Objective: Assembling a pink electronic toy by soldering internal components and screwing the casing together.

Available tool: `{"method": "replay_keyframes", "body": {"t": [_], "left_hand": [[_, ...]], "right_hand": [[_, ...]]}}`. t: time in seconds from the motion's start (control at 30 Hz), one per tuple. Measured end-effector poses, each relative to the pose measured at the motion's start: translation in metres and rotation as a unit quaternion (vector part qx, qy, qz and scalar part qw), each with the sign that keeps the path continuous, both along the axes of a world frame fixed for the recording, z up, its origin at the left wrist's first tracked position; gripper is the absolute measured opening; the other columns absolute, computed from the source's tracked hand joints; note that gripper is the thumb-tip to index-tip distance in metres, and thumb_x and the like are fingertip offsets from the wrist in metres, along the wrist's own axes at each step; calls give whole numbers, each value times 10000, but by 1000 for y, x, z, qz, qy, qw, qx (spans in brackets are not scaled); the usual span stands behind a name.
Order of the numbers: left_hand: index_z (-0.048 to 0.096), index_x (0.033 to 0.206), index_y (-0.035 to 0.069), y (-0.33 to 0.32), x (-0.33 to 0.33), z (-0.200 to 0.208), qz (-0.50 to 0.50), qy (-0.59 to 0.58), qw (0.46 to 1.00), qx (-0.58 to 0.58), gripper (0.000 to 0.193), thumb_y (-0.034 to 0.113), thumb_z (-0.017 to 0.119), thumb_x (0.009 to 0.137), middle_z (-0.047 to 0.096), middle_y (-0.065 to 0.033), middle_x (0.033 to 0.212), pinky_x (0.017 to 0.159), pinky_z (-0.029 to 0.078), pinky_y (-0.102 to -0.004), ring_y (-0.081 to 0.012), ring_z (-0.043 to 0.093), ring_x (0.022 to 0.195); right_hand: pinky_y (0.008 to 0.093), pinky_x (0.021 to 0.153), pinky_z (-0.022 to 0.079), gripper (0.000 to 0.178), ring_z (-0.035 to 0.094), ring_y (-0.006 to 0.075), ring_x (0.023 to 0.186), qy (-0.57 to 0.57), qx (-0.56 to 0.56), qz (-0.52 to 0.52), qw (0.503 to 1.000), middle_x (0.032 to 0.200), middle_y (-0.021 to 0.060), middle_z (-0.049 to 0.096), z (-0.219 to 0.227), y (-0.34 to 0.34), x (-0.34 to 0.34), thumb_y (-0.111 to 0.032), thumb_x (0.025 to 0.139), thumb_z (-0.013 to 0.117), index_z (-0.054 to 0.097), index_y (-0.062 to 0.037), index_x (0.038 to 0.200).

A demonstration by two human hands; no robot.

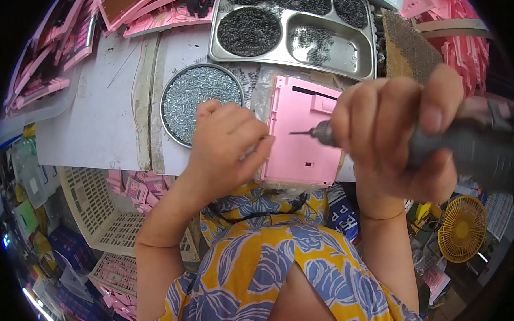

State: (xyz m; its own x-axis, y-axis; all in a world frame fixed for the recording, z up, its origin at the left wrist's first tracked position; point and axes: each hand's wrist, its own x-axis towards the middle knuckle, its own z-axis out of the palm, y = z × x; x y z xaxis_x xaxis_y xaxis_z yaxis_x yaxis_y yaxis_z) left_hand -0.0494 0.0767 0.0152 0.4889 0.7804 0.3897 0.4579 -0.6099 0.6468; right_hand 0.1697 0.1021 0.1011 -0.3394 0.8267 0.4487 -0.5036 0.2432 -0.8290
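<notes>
White worktable [95, 104] with metal tray [351, 49] and bowl [164, 103] of screws [200, 93]; yellow fan [462, 229], lower right. The right hand [394, 125] wraps round a grey screwdriver [458, 148], its bit [301, 132] over a pink panel [294, 159] on the worktable. The left hand [226, 145] curls at the bowl's edge; contents, if any, unclear.

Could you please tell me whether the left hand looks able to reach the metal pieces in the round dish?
Probably yes: the left hand overlaps the lower right of the open round dish in this view, and nothing else seems to cover the metal pieces.
</notes>
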Motion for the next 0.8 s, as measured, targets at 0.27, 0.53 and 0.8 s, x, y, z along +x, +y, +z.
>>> {"method": "replay_keyframes", "body": {"t": [0.27, 0.53, 0.8], "left_hand": [[598, 798, 118, 2, 3, 4, -28, -1, 1000, 12, 136, 118, 722, 743, 546, -31, 751, 813, 348, -411, -226, 549, 730], [618, 783, 112, 4, 1, 3, -43, 29, 998, 43, 114, 146, 721, 749, 572, -29, 732, 828, 376, -419, -228, 580, 740], [665, 752, 98, 19, -5, 16, -141, 110, 983, 52, 93, 171, 723, 747, 645, -58, 697, 821, 409, -410, -246, 650, 722]], "right_hand": [[276, 488, 412, 297, 479, 89, 474, -46, -69, -54, 995, 605, -67, 502, 6, -18, -34, -382, 964, 678, 455, -208, 1054], [302, 528, 435, 316, 467, 115, 472, -103, -64, -54, 991, 611, -49, 493, -2, -16, -36, -376, 961, 698, 461, -186, 1047], [313, 531, 409, 339, 471, 118, 491, -147, -82, -41, 985, 603, -29, 474, 1, -19, -38, -356, 947, 726, 466, -153, 1026]]}}
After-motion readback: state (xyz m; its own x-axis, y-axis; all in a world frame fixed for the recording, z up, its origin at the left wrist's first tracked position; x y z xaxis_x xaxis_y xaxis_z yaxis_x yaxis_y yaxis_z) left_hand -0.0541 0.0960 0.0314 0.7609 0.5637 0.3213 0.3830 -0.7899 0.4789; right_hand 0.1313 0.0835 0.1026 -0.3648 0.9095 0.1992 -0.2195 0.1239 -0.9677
